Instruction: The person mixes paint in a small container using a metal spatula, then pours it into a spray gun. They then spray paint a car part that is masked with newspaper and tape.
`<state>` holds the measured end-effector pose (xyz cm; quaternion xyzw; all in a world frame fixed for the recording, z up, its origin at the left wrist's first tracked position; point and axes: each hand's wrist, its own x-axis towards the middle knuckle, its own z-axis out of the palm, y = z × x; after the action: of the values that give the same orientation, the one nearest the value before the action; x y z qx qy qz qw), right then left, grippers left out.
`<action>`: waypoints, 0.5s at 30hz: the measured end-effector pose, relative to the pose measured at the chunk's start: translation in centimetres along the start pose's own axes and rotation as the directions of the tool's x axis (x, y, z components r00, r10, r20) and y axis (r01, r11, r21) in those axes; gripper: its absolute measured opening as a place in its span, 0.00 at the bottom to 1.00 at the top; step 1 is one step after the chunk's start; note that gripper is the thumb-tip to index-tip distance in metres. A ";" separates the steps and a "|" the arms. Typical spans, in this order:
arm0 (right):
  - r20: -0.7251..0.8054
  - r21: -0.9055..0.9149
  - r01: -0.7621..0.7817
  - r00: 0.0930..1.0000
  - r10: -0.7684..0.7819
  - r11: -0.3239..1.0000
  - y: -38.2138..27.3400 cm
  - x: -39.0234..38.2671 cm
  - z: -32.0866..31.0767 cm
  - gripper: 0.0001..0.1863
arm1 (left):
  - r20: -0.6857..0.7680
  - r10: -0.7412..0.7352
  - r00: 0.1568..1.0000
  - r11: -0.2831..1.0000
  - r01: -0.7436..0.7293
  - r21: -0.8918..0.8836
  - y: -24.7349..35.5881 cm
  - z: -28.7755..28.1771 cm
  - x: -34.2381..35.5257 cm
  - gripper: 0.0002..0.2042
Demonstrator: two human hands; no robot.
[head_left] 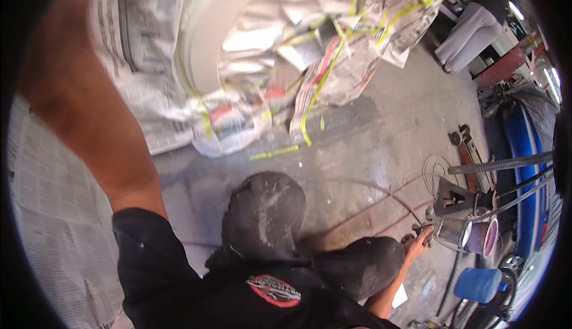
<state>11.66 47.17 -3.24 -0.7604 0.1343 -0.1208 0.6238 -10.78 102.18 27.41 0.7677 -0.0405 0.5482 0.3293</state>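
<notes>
My right hand is low at the right, beyond my bent knee, with its fingers closed round a metal spray gun. A thin reddish hose runs over the floor to it. Close beside the gun stand a silver metal can and a purple-stained can. My left forearm reaches up along the left side, and its hand is beyond the picture. Ahead of me is a pale curved wheel-arch panel, edged with yellow-green tape. Crumpled masking newspaper fills its opening.
Newspaper sheets hang at the left. Yellow tape lies on the concrete floor. A floor jack, a dark metal stand, a blue panel and a blue jug are at the right. Another person stands at the upper right.
</notes>
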 end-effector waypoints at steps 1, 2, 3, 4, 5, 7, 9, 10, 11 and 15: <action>-0.024 0.019 -0.020 1.000 0.020 1.000 0.7 0.4 0.0 0.28 | -0.065 0.003 0.998 1.000 -0.004 -0.013 -0.9 0.2 0.9 0.09; -0.023 -0.011 0.007 1.000 -0.008 1.000 1.3 0.7 -0.1 0.28 | -0.137 0.020 0.990 1.000 -0.021 -0.001 -1.4 0.6 1.4 0.09; -0.015 -0.012 -0.003 1.000 0.003 1.000 1.8 1.1 0.0 0.29 | -0.231 0.074 0.970 0.997 -0.064 0.049 -1.6 1.2 2.0 0.09; -0.011 -0.013 0.011 1.000 -0.011 1.000 2.3 1.3 0.1 0.28 | -0.212 0.059 0.976 0.996 -0.070 -0.046 -1.3 2.0 1.9 0.10; -0.012 -0.016 -0.004 1.000 0.004 1.000 2.6 1.5 0.1 0.28 | -0.265 0.136 0.955 0.990 -0.143 -0.009 -0.6 2.9 1.7 0.10; -0.016 0.042 -0.012 1.000 0.013 0.999 3.3 1.6 0.5 0.29 | -0.153 0.189 0.970 0.977 -0.202 -0.076 1.8 5.0 -0.4 0.10; 0.008 0.063 -0.083 0.997 0.082 0.995 3.8 1.8 0.8 0.29 | -0.028 0.163 0.986 0.987 -0.163 0.002 5.0 6.2 -3.2 0.09; 0.010 0.024 -0.084 0.996 0.084 0.996 4.1 2.0 0.8 0.29 | -0.057 0.147 0.988 0.988 -0.149 -0.050 6.2 7.0 -4.2 0.10; 0.003 0.010 -0.047 0.999 0.047 0.999 4.3 2.1 0.9 0.29 | -0.026 0.174 0.984 0.984 -0.173 0.052 7.4 7.0 -5.0 0.12; 0.025 -0.011 0.043 0.999 -0.042 0.999 4.4 2.5 0.4 0.28 | -0.168 0.270 0.948 0.940 -0.297 -0.165 9.7 7.9 -7.0 0.09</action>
<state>13.94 45.86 -7.61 -0.7681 0.1111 -0.1239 0.6184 -11.24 88.15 24.40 0.6781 -0.1790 0.6371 0.3197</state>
